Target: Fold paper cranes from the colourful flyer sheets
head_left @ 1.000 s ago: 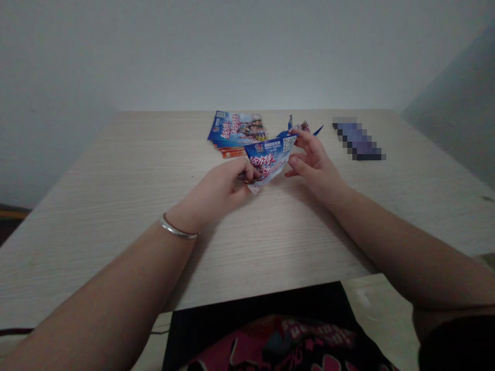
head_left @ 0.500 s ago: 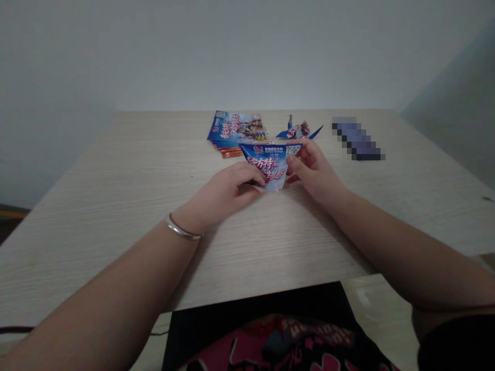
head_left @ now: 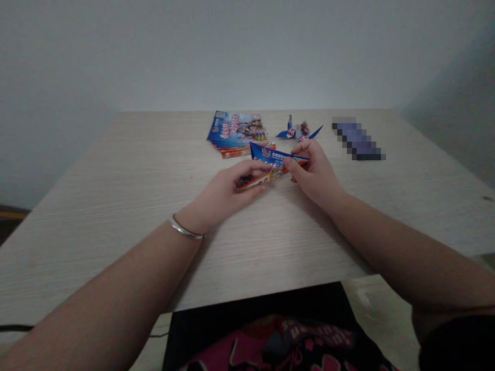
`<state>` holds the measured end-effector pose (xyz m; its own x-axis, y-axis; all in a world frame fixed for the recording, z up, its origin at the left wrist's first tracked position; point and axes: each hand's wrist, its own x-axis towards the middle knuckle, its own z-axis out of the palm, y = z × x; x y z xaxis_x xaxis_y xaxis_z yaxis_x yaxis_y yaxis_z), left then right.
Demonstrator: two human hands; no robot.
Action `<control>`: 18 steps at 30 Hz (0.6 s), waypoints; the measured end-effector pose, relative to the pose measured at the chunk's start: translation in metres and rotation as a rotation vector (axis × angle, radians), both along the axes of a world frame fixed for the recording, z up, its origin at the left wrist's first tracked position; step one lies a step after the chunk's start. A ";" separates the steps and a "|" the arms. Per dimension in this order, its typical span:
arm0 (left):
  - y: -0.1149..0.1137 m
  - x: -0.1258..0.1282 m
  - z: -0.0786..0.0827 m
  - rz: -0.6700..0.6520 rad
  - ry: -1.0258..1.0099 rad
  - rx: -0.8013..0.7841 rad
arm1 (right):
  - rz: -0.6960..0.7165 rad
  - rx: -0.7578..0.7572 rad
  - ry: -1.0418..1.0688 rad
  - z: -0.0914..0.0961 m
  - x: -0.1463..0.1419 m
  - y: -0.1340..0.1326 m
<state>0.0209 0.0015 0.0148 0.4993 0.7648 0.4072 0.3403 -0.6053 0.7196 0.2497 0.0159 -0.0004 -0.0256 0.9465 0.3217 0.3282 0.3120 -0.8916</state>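
Between both hands is a folded paper leaflet (head_left: 266,152), blue with white and red lettering and an orange strip along its lower fold. My left hand (head_left: 235,188), with a silver bangle at the wrist, pinches its lower left part between thumb and fingers. My right hand (head_left: 315,172) grips the right end, thumb on the near face and fingers behind. The leaflet is held tilted just above the table, and part of it is hidden by the fingers.
Behind the hands lies a stack of similar leaflets (head_left: 240,128). A folded paper crane (head_left: 299,132) stands to its right. Farther right is a pixelated dark, flat object (head_left: 359,140). All rest on a pale wood-grain table (head_left: 135,170) against a wall.
The leaflet has been creased and turned: its lower part now folds up, showing an orange strip where blue and white lettering faced me. The left hand has shifted slightly.
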 end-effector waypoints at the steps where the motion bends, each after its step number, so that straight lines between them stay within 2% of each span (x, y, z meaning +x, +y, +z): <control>1: 0.000 0.000 0.000 -0.014 -0.005 -0.024 | -0.007 0.050 -0.037 0.002 0.000 -0.001; 5: -0.001 0.001 0.002 0.031 -0.035 -0.072 | 0.014 0.393 -0.276 0.012 0.007 -0.002; 7: 0.000 0.001 0.002 0.062 -0.047 -0.071 | 0.115 0.461 -0.379 0.016 0.011 -0.001; 11: 0.003 0.000 0.003 0.118 -0.063 -0.065 | 0.320 0.385 -0.411 0.019 0.014 0.001; 15: 0.006 -0.003 0.002 0.159 -0.042 -0.066 | 0.384 0.344 -0.360 0.019 0.015 0.000; 18: 0.006 -0.005 0.004 0.133 -0.021 -0.075 | 0.415 0.294 -0.326 0.017 0.017 0.000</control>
